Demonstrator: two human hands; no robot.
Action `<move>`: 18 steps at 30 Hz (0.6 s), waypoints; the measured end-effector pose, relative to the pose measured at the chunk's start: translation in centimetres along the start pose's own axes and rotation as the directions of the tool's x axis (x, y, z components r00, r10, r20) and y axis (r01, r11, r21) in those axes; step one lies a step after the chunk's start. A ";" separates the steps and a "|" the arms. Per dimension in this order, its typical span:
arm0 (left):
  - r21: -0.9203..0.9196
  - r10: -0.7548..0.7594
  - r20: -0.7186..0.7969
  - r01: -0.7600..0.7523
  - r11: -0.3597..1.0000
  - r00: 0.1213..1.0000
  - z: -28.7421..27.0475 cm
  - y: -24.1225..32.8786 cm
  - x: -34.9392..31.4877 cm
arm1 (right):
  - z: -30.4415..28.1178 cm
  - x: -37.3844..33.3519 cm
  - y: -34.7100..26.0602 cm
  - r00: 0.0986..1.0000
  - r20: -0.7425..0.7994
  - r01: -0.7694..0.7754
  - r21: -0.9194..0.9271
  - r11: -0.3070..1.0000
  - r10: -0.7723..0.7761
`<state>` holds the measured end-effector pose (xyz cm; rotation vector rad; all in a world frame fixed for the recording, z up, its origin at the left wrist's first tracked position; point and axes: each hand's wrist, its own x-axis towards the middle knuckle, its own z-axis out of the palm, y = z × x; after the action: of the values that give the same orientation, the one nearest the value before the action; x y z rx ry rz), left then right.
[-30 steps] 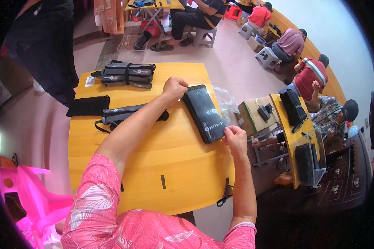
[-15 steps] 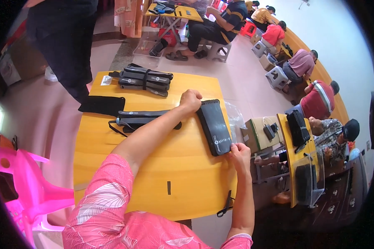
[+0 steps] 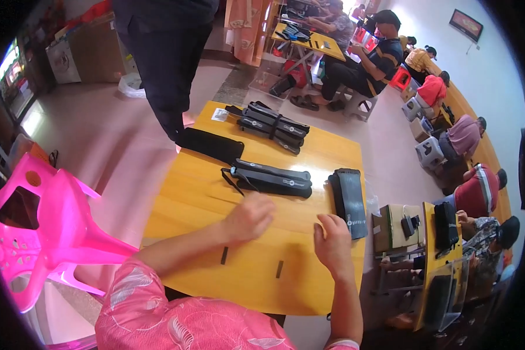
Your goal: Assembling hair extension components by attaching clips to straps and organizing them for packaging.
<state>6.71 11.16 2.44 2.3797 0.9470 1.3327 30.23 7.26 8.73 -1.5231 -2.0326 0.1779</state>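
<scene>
My left hand (image 3: 249, 217) is over the middle of the yellow table (image 3: 198, 201), blurred by motion, its fingers curled in and nothing seen in them. To its right my right hand (image 3: 332, 242) has thumb and fingers apart and holds nothing. Just beyond it, at the table's right edge, lies a flat stack of folded dark grey bands (image 3: 349, 201) with pale print. More long grey bands (image 3: 274, 178) with a thin black cord lie beyond my left hand. Two small dark strips, a left strip (image 3: 224, 255) and a right strip (image 3: 280, 269), lie on the near part of the table.
At the table's far side are a strapped bundle of grey bands (image 3: 274, 126), a black cloth pouch (image 3: 211, 146) and a white label (image 3: 220, 114). A pink plastic chair (image 3: 58, 227) stands left. A person in dark trousers (image 3: 172, 64) stands beyond; others sit at tables rightward.
Both hands have let go of the band stack and drawn back toward me, the left one crossing leftward. My view has turned left, and a second dark strip now shows on the table.
</scene>
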 end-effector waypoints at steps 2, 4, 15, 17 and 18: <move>0.210 -0.012 -0.027 0.017 0.978 1.000 -3.7 -0.1 0.6 | 1.9 1.4 -1.6 0.999 0.015 0.050 -0.030 0.998 -0.050; 0.405 -0.009 -0.056 0.031 0.914 0.998 -5.4 -0.8 0.5 | 3.9 3.2 -2.4 0.988 0.026 0.155 -0.044 0.987 -0.154; 0.270 -0.164 -0.009 0.160 0.949 0.986 -5.3 -6.0 -3.0 | 14.1 14.1 -5.4 0.951 0.018 0.304 0.103 0.947 -0.307; 0.224 -0.173 -0.145 0.203 0.953 0.974 -4.9 -5.9 -1.7 | 15.7 15.1 -5.1 0.909 0.002 0.412 0.129 0.902 -0.416; 0.244 -0.215 -0.240 0.274 0.930 0.947 -4.9 -5.6 -0.9 | 16.2 15.3 -5.1 0.907 0.004 0.418 0.133 0.899 -0.422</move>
<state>0.00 14.38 1.72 2.2374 1.5282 1.4519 14.82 23.33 3.36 -0.9773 -2.2744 0.1585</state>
